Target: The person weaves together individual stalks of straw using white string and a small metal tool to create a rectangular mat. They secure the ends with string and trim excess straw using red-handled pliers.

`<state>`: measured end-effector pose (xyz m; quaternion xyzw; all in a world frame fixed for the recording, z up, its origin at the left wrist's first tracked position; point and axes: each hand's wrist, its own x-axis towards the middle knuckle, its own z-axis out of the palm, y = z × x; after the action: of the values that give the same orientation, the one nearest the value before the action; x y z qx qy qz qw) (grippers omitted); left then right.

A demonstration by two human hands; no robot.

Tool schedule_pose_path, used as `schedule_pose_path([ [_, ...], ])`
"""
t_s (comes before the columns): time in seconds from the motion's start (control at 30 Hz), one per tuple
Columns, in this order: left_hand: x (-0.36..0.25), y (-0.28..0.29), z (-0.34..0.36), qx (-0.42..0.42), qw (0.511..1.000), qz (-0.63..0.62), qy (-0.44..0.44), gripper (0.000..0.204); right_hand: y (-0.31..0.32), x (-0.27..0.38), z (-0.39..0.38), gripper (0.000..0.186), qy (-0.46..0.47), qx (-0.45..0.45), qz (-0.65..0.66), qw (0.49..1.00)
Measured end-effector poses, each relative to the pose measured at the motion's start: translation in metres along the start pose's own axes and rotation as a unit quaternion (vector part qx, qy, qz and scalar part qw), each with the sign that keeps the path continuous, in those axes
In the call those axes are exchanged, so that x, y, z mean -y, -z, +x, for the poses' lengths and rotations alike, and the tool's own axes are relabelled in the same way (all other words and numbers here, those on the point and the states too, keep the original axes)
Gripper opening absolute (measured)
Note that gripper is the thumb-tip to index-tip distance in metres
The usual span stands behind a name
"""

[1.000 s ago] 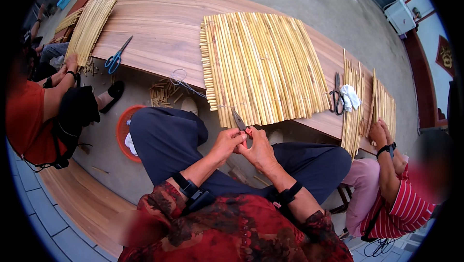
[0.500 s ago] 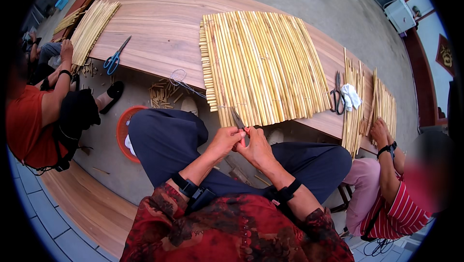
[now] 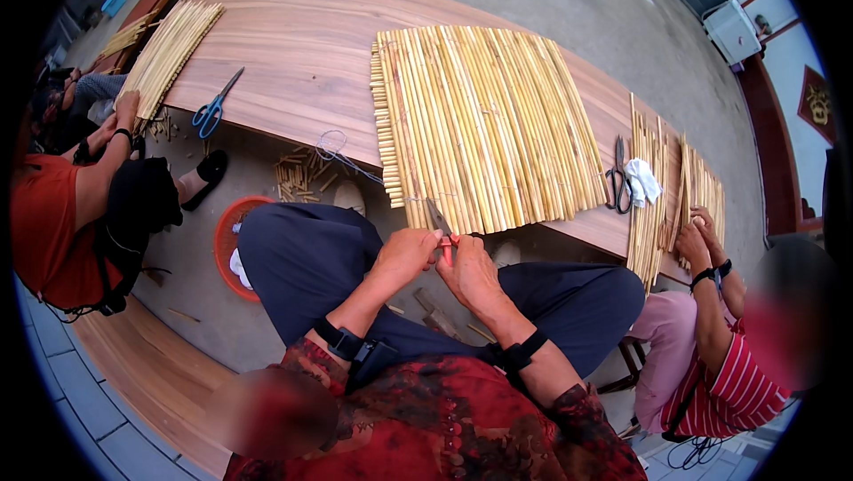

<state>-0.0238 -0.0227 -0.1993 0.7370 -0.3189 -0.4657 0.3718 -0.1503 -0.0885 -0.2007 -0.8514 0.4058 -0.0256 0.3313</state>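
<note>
A mat of pale yellow reed stalks [image 3: 489,126], bound side by side with thin thread, lies on the table and reaches over its near edge. My right hand [image 3: 471,272] is closed around scissors with red handles [image 3: 447,253]. Their dark blades [image 3: 435,216] point at the mat's near left corner, among the stalk ends. Close against the scissors, my left hand [image 3: 407,254] has its fingers pressed together; what they pinch is hidden.
The wood-grain table [image 3: 284,46] carries blue-handled scissors [image 3: 213,108], a loop of thread [image 3: 333,145], dark scissors [image 3: 618,179] and a white cloth [image 3: 641,181]. Co-workers at left and right handle other reed bundles [image 3: 173,50]. An orange basin [image 3: 227,246] and cut reed pieces [image 3: 302,172] are on the floor.
The mat has shifted slightly in the picture. My hands stay together at its near left corner with the scissors. The co-workers' hands have moved a little on their reeds.
</note>
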Motion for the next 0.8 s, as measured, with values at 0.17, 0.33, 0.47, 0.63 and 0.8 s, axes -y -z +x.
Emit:
schedule_pose_path([
  [0.17, 0.021, 0.016, 0.020, -0.230, 0.969, -0.082, -0.039, 0.031, -0.010, 0.001, 0.002, 0.040, 0.005, -0.048, -0.092, 0.995],
  [0.33, 0.026, 0.018, 0.037, -0.251, 0.948, -0.183, 0.073, 0.031, -0.003, 0.008, 0.001, 0.038, 0.008, -0.039, -0.078, 0.996],
  [0.47, 0.030, 0.016, 0.034, -0.232, 0.937, -0.241, 0.104, 0.033, -0.007, 0.000, 0.006, 0.037, -0.014, -0.045, -0.077, 0.996],
  [0.63, 0.036, 0.016, 0.033, -0.123, 0.882, -0.441, 0.114, 0.042, -0.010, -0.001, 0.007, 0.036, 0.000, -0.045, -0.077, 0.996],
  [0.8, 0.033, 0.012, 0.043, -0.059, 0.870, -0.472, 0.127, 0.042, -0.011, 0.001, 0.008, 0.035, -0.007, -0.041, -0.044, 0.998],
])
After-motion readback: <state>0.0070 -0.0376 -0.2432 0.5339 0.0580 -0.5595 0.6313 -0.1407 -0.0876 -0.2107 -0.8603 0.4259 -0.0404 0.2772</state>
